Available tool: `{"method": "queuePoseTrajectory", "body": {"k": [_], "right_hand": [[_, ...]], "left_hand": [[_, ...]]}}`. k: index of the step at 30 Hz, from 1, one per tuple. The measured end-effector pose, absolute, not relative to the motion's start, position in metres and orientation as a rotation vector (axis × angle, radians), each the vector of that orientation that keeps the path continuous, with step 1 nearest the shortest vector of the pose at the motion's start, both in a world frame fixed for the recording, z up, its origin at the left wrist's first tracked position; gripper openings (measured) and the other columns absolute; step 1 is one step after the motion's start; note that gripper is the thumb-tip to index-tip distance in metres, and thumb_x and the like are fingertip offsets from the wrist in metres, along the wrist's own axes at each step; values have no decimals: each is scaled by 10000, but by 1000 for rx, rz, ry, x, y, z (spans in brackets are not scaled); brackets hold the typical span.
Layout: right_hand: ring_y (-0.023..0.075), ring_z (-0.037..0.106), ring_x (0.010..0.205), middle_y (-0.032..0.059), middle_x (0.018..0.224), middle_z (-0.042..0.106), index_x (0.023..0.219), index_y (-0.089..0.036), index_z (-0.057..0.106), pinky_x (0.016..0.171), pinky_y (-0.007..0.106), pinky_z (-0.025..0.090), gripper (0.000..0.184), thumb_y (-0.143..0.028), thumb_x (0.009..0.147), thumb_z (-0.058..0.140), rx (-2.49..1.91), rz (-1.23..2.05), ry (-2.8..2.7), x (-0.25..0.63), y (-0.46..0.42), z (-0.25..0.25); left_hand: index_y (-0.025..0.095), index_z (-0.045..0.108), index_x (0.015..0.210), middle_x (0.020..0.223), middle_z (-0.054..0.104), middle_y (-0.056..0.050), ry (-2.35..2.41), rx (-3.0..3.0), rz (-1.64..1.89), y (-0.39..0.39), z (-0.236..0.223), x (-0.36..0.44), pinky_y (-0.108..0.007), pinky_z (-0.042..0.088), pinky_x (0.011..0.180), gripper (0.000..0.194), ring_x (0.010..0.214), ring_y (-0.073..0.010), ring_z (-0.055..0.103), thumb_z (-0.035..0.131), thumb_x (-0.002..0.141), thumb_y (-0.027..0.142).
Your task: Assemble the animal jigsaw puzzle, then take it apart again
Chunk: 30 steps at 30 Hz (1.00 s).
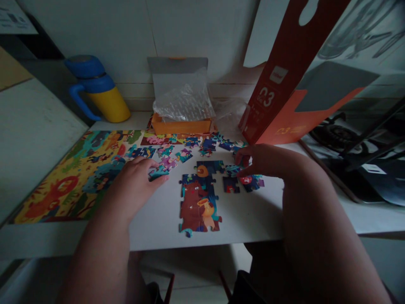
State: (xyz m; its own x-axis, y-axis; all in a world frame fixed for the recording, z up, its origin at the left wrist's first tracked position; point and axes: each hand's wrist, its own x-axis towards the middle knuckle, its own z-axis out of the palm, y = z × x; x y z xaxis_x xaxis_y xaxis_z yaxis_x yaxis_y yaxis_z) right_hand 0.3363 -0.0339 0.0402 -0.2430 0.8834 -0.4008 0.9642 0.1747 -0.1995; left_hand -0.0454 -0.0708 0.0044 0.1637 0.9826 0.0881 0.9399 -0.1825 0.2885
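A partly joined jigsaw puzzle (193, 200) showing a brown bear lies flat on the white tabletop. To its left, my left hand (141, 177) has a teal puzzle piece (159, 172) between thumb and fingers. My right hand (259, 160) is on the other side, fingers curled and the thumb apart from them. Its thumb tip is at a blue-teal puzzle piece (232, 170). Just below lie a dark piece (231, 185) with red on it and a piece with a red round shape (249, 181). Pink and purple pieces (167, 163) are beside my left fingers.
Several loose pieces (208, 144) spread toward an open orange box (182, 126) with clear plastic wrap (183, 103). A yellow picture sheet (69, 181) lies left, below a blue-and-yellow jug (109, 101). A tall red-orange box (268, 93) and a stove (338, 135) stand right.
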Motion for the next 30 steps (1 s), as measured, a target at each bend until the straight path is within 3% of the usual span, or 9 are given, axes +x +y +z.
{"method": "queuePoseTrajectory", "body": {"k": [6, 12, 18, 20, 23, 30], "right_hand": [[217, 677, 748, 33, 889, 760, 1035, -249, 748, 645, 316, 424, 354, -494, 795, 833, 1800, -585, 2282, 332, -36, 38], [201, 636, 681, 26, 819, 727, 954, -241, 708, 593, 313, 387, 379, -574, 802, 809, 1759, -572, 2254, 331, -38, 37], [187, 622, 643, 37, 785, 728, 873, -231, 708, 573, 311, 374, 212, -437, 858, 752, 1689, -567, 2252, 323, -40, 39], [191, 639, 656, 40, 813, 743, 937, -230, 734, 578, 308, 390, 196, -397, 840, 766, 1720, -561, 2271, 321, -41, 39], [200, 673, 706, 46, 899, 774, 1101, -233, 752, 602, 301, 419, 367, -422, 795, 826, 1827, -566, 2275, 320, -40, 40], [185, 649, 647, 38, 803, 759, 963, -235, 761, 590, 306, 401, 249, -448, 835, 774, 1775, -514, 2243, 320, -38, 38]], "left_hand": [[210, 694, 1132, 1272, 686, -120, 1686, 2418, 611, -73, 6, -33, -493, 520, 1142, 273, 1232, -318, 660, 653, 997, 444], [234, 709, 1170, 1295, 711, -81, 1289, 2507, 655, -80, 9, -15, -449, 524, 1148, 243, 1247, -266, 665, 717, 985, 392], [230, 726, 1170, 1255, 745, -78, 1177, 2547, 508, -78, 3, -17, -487, 540, 1121, 265, 1220, -277, 677, 765, 959, 386], [223, 722, 1176, 1254, 747, -80, 1176, 2568, 499, -77, 1, -18, -491, 535, 1130, 265, 1232, -276, 672, 753, 970, 386], [220, 719, 1178, 1261, 745, -83, 1175, 2582, 499, -78, 2, -19, -490, 530, 1138, 258, 1248, -275, 666, 742, 979, 382], [217, 723, 1126, 1222, 747, -82, 1168, 2577, 500, -78, 3, -17, -472, 547, 1101, 194, 1203, -267, 681, 726, 986, 351]]}}
